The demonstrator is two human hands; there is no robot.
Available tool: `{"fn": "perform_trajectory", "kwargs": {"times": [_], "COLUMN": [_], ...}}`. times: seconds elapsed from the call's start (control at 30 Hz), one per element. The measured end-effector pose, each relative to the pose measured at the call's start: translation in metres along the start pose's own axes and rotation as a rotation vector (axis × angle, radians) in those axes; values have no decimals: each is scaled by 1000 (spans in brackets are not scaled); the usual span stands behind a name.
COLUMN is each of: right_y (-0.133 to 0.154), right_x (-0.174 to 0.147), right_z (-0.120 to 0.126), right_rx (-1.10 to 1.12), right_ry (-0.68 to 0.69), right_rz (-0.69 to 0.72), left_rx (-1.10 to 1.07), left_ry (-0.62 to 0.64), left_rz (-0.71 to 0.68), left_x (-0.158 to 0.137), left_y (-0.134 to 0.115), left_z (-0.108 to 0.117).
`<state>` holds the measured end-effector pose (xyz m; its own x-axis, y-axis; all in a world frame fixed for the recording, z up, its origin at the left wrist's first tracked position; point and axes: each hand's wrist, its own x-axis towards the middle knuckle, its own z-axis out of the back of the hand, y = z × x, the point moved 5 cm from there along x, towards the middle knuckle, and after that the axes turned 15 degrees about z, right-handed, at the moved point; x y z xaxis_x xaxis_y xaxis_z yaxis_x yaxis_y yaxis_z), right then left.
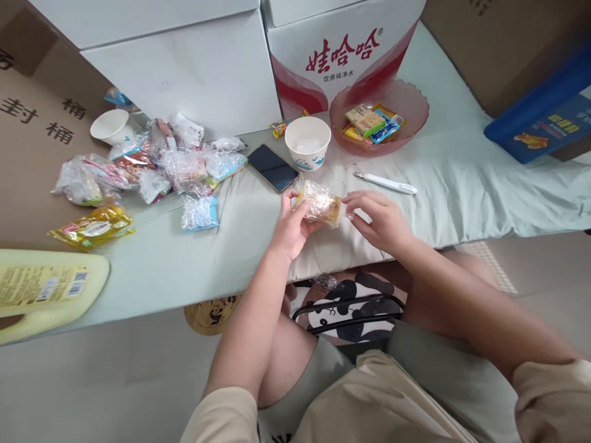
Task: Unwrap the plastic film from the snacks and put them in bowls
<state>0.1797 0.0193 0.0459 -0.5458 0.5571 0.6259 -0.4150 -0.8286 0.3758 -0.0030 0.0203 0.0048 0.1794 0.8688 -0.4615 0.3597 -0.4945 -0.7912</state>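
A small snack packet [329,212], yellow and wound in shiny clear bubble wrap [318,195], is held above the near part of the cloth. My left hand [292,227] grips its left side, with the thumb on top and fingers underneath. At the right end, my right hand [377,215] is closed, its fingertips pinching the loose edge of the wrap. Just behind the packet lie a dark phone [273,167] and a white paper bowl [308,144]. A white-handled cutter [386,183] rests behind my right hand.
Several wrapped snacks [178,163] are heaped on the left, beside a second paper bowl [112,127] and a yellow packet [93,227]. A pink ribbed bowl [418,114] holds snack packets. White cartons [184,74] stand behind, a yellow jug [99,271] front left, a blue container [512,132] right.
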Motion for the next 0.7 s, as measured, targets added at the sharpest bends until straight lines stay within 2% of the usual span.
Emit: {"fn": "perform_trajectory", "kwargs": {"times": [0.1, 0.13, 0.17, 0.23, 0.3, 0.37, 0.43, 0.57, 0.7], "right_y": [-12, -15, -17, -18, -18, -20, -23, -26, -20], "right_x": [-15, -20, -25, -31, -35, -38, -41, -45, -42], "right_z": [3, 2, 1, -6, -11, -12, -9, -6, -12], "right_rx": [20, 27, 41, 80, 121, 140, 140, 145, 192], "right_ry": [-80, -91, -88, -42, 10, 24, 1, -13, 43], "right_rz": [-98, -124, -137, -126, -103, -102, -128, -200, -212], "left_rx": [255, 400, 560, 855, 1012, 1007, 898, 696, 841], "left_ry": [-289, -365, -390, -292, -171, -167, -191, -132, -151], "left_rz": [-193, -279, -353, -419, -403, -383, -379, -397, -371], "left_x": [1, -1, -2, -2, -1, 1, 3, 4, 4], "left_y": [-13, -18, -21, -19, -12, -11, -13, -15, -7], "left_z": [28, 32, 32, 23, 14, 13, 17, 20, 12]}}
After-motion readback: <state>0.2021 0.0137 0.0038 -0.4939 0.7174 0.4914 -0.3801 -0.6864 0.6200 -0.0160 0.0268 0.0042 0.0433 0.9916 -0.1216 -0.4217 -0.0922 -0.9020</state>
